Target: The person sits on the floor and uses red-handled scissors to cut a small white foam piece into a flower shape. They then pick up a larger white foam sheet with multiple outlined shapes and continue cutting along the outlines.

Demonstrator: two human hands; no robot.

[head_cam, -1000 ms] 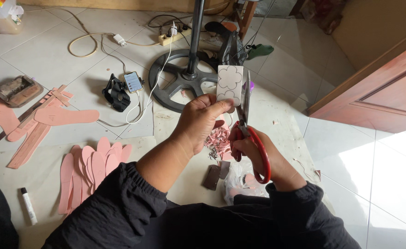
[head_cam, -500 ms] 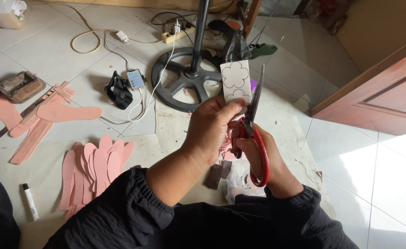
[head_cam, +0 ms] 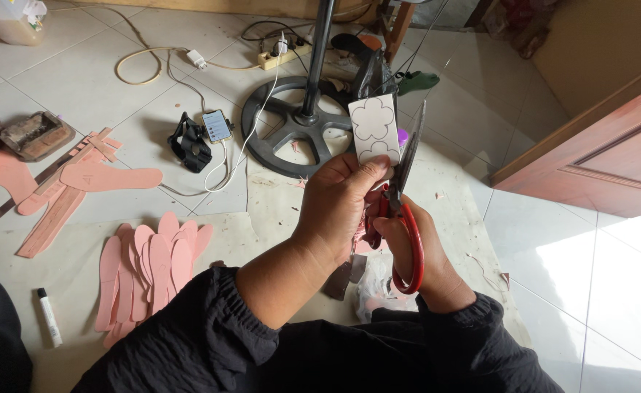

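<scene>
Nearest the camera, two forearms in black gathered sleeves rise from the bottom edge of the view. The right hand [head_cam: 426, 251] has its fingers through the red loop handles of a pair of steel-bladed scissors [head_cam: 405, 211], closed around them; the blades point up and away, alongside the right edge of the card. The left hand [head_cam: 342, 200] pinches the lower end of a small white card strip printed with black flower outlines [head_cam: 375, 129] between thumb and curled fingers, holding it upright above the floor, just left of the blades. Below the hands, pale offcuts and a clear plastic scrap [head_cam: 373, 285] lie on a sheet of beige paper [head_cam: 277, 211] spread over the tiled floor [head_cam: 611, 291]. On the paper's left part lies a fan of pink sole-shaped cutouts [head_cam: 149, 266], with a white marker pen [head_cam: 48, 316] near its left edge. Further off stand a black round spoked fan base [head_cam: 295, 131], a smartphone [head_cam: 217, 125] on a cable, and a beige power strip [head_cam: 284, 54].
</scene>
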